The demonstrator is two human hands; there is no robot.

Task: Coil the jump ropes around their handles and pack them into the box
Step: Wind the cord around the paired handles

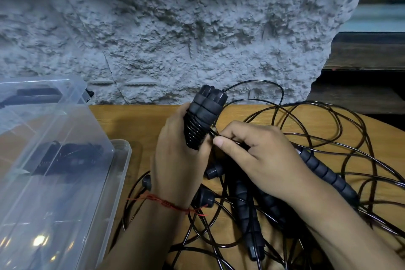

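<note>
Mid-coil here: left grip (175, 160) is clenching the paired handles (206, 105) upright just above the counter (135, 120), and right grip (258, 155) is pinching the rope (194, 131) right beside its wraps. Next move is probably needing another snug turn without snagging the tangled pile (241, 199) underneath. Handles are looking black and ribbed, rope thin and glossy. Clear box (122, 144) is sitting left.

Black handles (205, 114) upright (partly coiled), jump ropes (328, 176) tangled, clear box (76, 193)

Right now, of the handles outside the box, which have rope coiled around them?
The handle pair upright in the left hand, cord wound round its middle; the other handles lie bare on the table.
</note>
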